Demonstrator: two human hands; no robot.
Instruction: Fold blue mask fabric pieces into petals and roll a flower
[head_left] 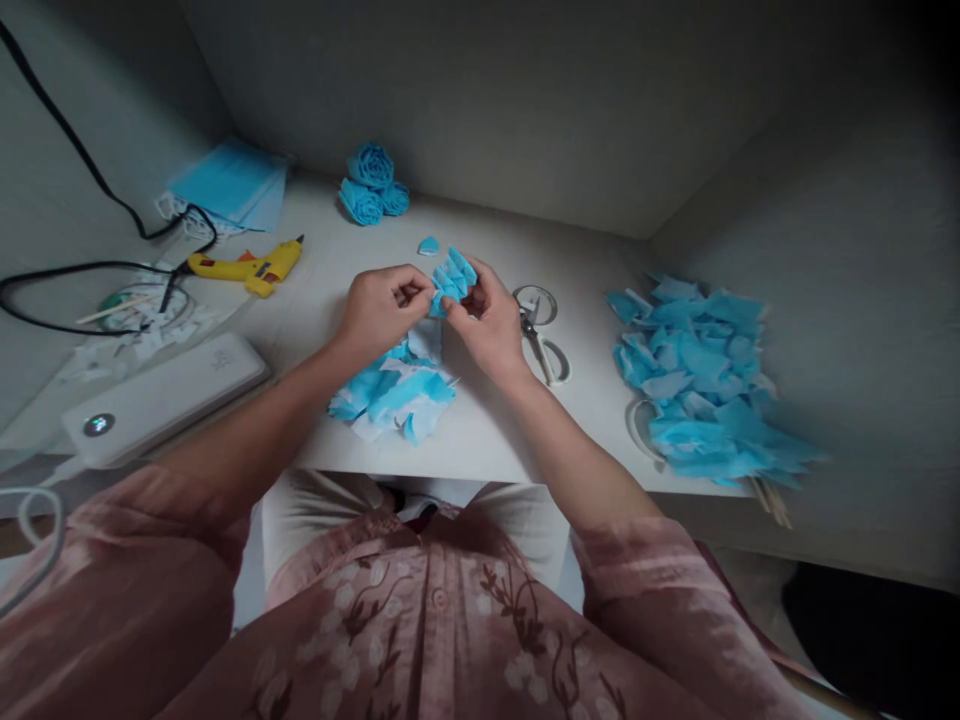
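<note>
Between my two hands, over the middle of the white table point(487, 435), is a folded blue piece point(457, 272). My right hand point(491, 325) is closed round it, with the thumb on its lower part. My left hand point(382, 308) pinches its lower left edge with the fingertips. Just below my hands lies a loose pile of blue and white pieces point(412, 395). One small blue piece point(428, 246) rests on the table beyond my hands. White-handled scissors point(536, 340) lie open beside my right hand.
Three blue rosettes point(372, 168) stand at the back. At the left are blue masks point(232, 185), a yellow glue gun point(251, 268) with a black cable, white scraps and a white power bank point(169, 400). A large blue heap point(697, 350) covers sticks point(772, 502) at the right.
</note>
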